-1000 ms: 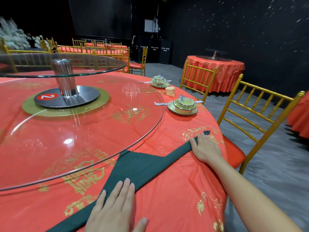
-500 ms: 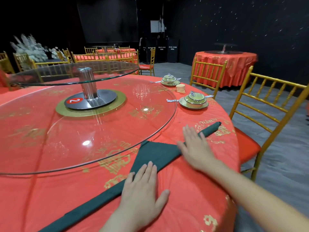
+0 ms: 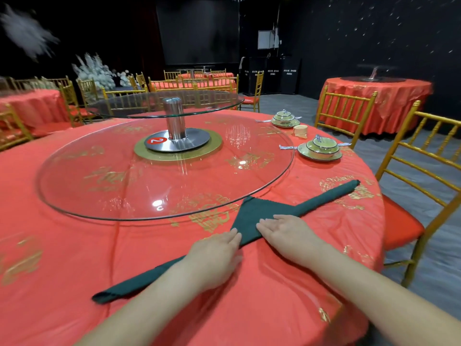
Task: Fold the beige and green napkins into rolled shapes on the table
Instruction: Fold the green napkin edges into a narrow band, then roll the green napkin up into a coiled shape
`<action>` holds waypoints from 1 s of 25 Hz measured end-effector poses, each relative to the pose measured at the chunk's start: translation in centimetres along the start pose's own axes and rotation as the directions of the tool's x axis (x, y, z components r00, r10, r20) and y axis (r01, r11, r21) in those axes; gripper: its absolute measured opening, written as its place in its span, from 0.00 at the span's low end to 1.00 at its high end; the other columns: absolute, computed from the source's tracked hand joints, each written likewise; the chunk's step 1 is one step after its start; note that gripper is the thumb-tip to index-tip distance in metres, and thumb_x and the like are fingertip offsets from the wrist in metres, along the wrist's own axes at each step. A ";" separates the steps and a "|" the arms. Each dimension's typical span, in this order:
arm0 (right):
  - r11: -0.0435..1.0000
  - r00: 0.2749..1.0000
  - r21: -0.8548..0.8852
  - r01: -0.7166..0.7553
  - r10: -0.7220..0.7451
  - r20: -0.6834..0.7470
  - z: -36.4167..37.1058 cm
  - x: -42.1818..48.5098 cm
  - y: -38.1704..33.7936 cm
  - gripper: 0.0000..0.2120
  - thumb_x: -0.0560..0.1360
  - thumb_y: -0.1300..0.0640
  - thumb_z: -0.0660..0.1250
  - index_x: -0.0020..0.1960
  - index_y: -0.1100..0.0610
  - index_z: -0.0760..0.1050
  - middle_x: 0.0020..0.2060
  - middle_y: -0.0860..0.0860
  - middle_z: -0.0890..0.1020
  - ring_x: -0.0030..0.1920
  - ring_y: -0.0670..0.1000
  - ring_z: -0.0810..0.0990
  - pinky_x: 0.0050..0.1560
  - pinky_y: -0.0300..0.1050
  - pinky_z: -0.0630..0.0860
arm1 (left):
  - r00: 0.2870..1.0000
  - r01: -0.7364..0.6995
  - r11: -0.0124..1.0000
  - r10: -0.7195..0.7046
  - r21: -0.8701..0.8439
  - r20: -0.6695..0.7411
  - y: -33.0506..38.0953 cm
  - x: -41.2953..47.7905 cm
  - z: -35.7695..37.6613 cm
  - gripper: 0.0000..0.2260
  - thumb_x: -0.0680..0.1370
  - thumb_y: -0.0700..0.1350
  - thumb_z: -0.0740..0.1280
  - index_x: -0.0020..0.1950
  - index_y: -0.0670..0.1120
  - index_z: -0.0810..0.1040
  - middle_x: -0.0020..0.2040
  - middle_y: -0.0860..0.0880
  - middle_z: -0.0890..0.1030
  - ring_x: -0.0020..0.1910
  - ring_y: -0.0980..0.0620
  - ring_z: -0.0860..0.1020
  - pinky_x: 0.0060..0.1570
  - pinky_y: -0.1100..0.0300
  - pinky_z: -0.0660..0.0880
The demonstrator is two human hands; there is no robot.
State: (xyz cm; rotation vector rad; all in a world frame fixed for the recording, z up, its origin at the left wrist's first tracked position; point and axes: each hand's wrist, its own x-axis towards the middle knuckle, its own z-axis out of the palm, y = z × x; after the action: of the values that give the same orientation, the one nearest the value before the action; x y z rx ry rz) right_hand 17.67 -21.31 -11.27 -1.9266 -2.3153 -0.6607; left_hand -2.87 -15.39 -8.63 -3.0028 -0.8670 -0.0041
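At the lower centre of the frame, our two hands meet over the green napkin, which lies on the red-clothed table as a long rolled band running from lower left to upper right. A triangular flap stands out of its middle and points toward the rim of the glass turntable. Our left hand lies flat on the band, fingers straight and close together, the tips just short of the flap. Our right hand rests flat on the flap's near edge, fingers straight and pressed side by side, pointing left.

We judge that the rolling of this napkin is well along but not finished: the last corner is still unrolled. The next move calls for both palms to push the band away evenly, so the flap winds in without the ends skewing or the slick cloth sliding under it. A small beige roll, seemingly the other napkin already done, stands between two place settings in the upper right.

A second ago our hands were well apart, the right one pressing near the far right end of the band and the left one low in the frame. Half a second ago they were closer, left fingers fanned. Now they sit nearly touching at the middle, while the napkin itself keeps the same shape.
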 end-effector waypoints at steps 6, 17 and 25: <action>0.979 0.997 -0.187 0.075 -0.073 0.017 0.3 0.3 1.9 0.12 0.67 0.65 0.56 0.32 0.56 0.77 0.28 0.49 0.80 0.27 0.50 0.78 0.33 0.41 0.77 | 0.980 -0.055 0.974 0.095 0.222 -0.172 -5.5 -7.4 1.5 0.23 0.64 0.43 0.53 0.48 0.44 0.84 0.35 0.52 0.82 0.28 0.51 0.80 0.16 0.64 0.70; 0.958 0.976 0.190 -0.217 0.219 0.009 -4.6 -2.9 -4.0 0.18 0.72 0.48 0.62 0.58 0.54 0.78 0.57 0.51 0.81 0.58 0.50 0.79 0.59 0.46 0.74 | 0.972 -0.233 0.933 0.234 0.274 0.030 -1.6 -5.8 -4.7 0.10 0.73 0.41 0.63 0.49 0.54 0.79 0.46 0.53 0.76 0.45 0.49 0.77 0.30 0.57 0.64; 0.852 0.929 0.423 -0.309 0.365 -0.056 -3.9 -2.5 -15.3 0.16 0.67 0.42 0.60 0.36 0.50 0.81 0.39 0.44 0.80 0.39 0.48 0.80 0.36 0.39 0.76 | 0.901 -0.288 0.910 0.363 -0.299 0.236 -4.4 -4.3 -4.5 0.09 0.72 0.42 0.67 0.52 0.49 0.79 0.47 0.52 0.80 0.44 0.51 0.77 0.44 0.56 0.74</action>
State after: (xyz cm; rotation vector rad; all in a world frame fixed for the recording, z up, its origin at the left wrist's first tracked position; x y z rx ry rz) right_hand 2.79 -26.99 -12.88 -1.9395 -1.7828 -0.2363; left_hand -8.86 -14.01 -4.08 -3.4167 -0.3759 0.3612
